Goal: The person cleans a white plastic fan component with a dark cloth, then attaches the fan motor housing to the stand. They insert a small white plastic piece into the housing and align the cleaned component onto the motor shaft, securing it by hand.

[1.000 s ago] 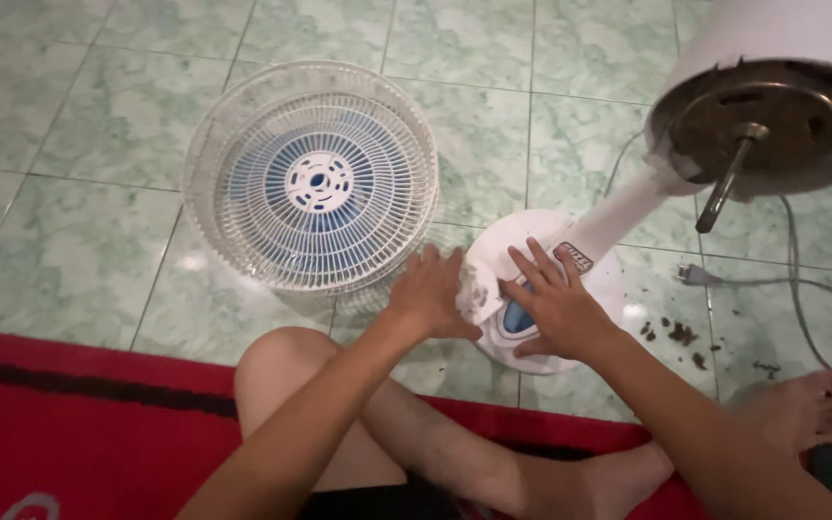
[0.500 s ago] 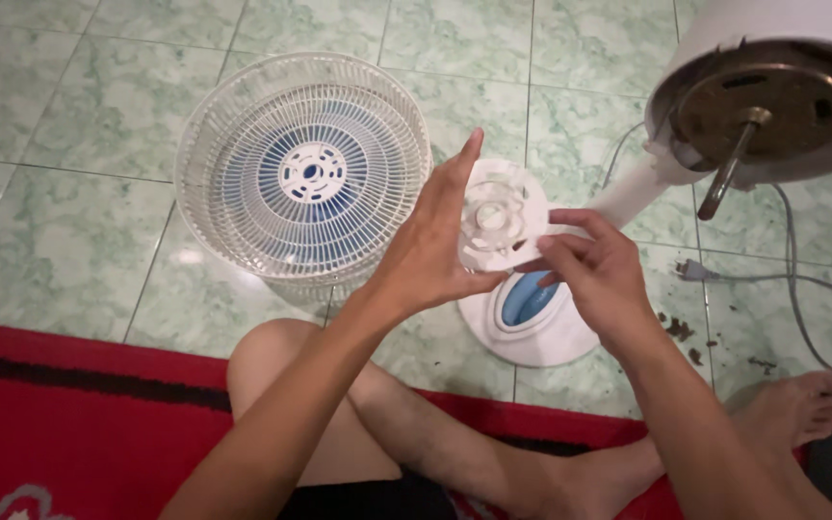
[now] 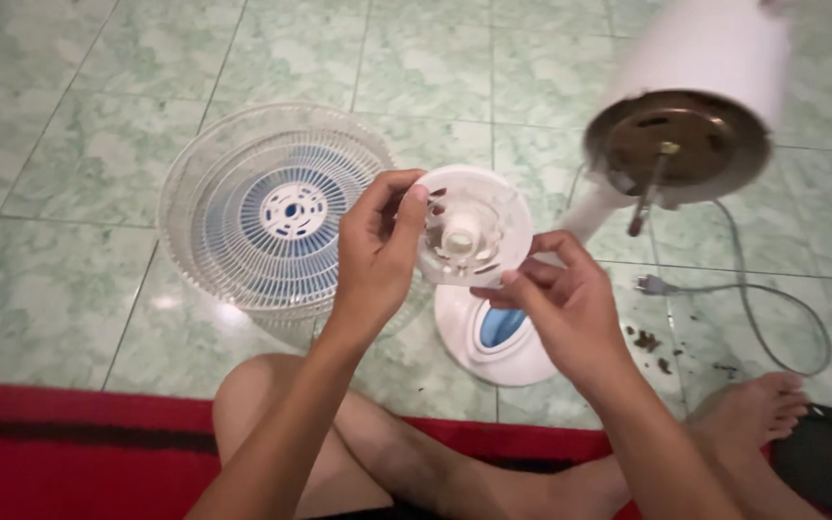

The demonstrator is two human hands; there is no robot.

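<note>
Both my hands hold up a round white plastic fan part (image 3: 474,226) with a raised hub in its middle. My left hand (image 3: 377,250) grips its left rim, fingers curled over the edge. My right hand (image 3: 556,303) pinches its lower right rim from below. Under the part stands the white fan base (image 3: 493,337) with a blue panel. The fan's motor head (image 3: 686,125) with its bare metal shaft tilts at the upper right. A white wire fan guard (image 3: 272,207) with blue blades inside lies flat on the floor to the left.
Green marbled floor tiles (image 3: 69,125) surround everything. A grey power cord and plug (image 3: 666,286) loop at the right, with dark crumbs of dirt (image 3: 649,342) beside them. My bare legs rest on a red mat (image 3: 50,453). A black object (image 3: 820,457) lies by my right foot.
My hands lifted the round white part up off the fan base and now hold it in the air between them. The view has shifted slightly.
</note>
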